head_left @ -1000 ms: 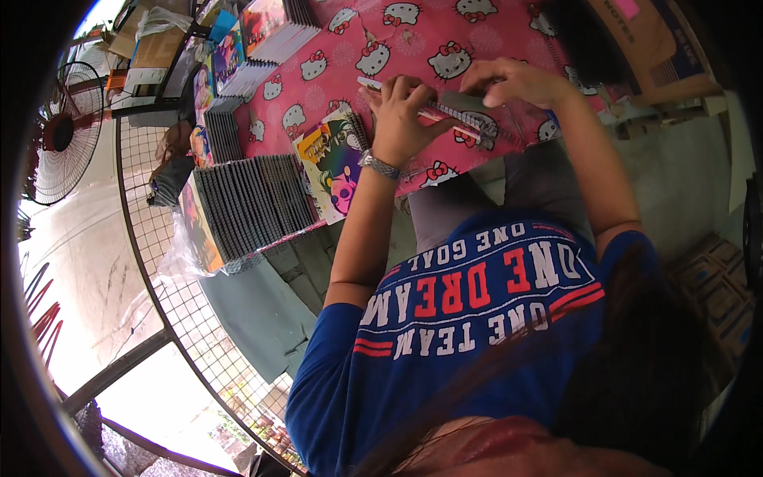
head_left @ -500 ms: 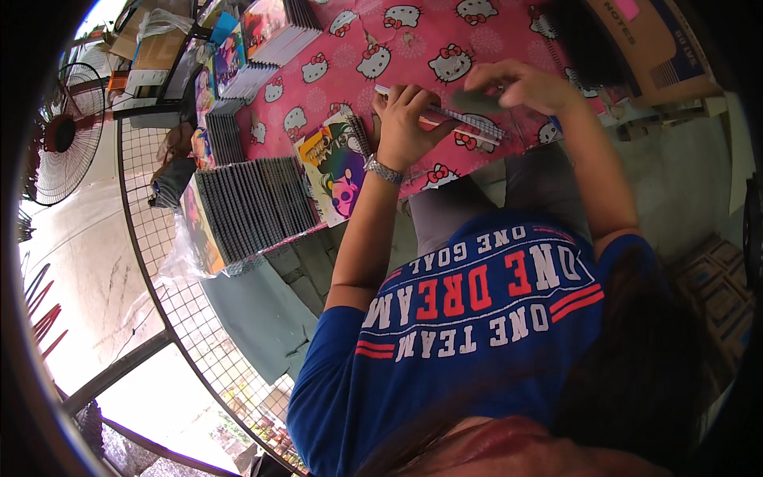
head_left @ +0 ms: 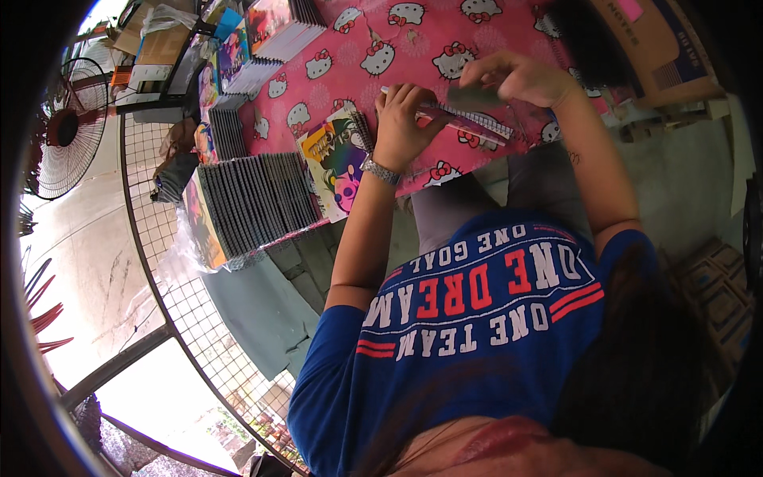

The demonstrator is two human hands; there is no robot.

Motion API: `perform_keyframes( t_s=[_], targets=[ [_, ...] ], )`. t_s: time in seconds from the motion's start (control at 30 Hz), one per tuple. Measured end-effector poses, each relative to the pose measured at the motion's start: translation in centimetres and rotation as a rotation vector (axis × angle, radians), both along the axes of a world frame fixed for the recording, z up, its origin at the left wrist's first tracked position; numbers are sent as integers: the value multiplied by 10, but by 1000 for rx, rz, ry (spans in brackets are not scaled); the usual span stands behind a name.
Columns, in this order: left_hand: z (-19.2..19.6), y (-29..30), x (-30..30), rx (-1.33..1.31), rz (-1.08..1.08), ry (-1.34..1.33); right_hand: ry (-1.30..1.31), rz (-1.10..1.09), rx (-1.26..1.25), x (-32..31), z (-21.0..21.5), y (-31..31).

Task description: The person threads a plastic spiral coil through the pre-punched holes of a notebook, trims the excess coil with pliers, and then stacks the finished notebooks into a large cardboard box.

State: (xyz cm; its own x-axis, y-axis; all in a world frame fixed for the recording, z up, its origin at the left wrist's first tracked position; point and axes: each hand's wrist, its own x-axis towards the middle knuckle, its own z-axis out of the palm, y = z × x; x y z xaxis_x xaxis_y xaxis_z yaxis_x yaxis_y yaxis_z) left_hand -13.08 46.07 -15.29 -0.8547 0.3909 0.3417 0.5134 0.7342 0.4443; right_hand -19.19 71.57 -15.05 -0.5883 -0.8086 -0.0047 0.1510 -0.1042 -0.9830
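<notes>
My left hand (head_left: 404, 119), with a metal-band watch at its wrist, is closed around the left end of a thin spiral-bound notebook (head_left: 477, 123). The notebook is tilted, and its coil edge slants down to the right. My right hand (head_left: 528, 79) hovers over the right part of it with fingers bent. At those fingers is a dark grey-green flat piece (head_left: 475, 97), slightly blurred, and its exact kind does not show. Beside my left wrist lies a notebook with a colourful cartoon cover (head_left: 334, 163).
A row of upright spiral notebooks (head_left: 254, 199) stands at the table's left edge. More notebook stacks (head_left: 274, 36) extend behind it. The table has a pink patterned cover (head_left: 358, 87). A cardboard box (head_left: 668, 48) sits at far right, and a fan (head_left: 67, 127) stands at left.
My right hand has risen slightly, and the dark flat piece has shifted with it. My left hand keeps its grip on the notebook. The whole view has moved a little.
</notes>
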Motion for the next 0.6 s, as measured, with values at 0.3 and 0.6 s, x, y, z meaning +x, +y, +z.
perform_keyframes(
  t_s=[0.3, 0.6],
  targets=[
    [1, 2, -2, 16, -8, 24, 105, -56, 242, -12, -12, -8],
    [-3, -34, -25, 103, -14, -46, -232, 52, -326, -23, -18, -21]
  ],
)
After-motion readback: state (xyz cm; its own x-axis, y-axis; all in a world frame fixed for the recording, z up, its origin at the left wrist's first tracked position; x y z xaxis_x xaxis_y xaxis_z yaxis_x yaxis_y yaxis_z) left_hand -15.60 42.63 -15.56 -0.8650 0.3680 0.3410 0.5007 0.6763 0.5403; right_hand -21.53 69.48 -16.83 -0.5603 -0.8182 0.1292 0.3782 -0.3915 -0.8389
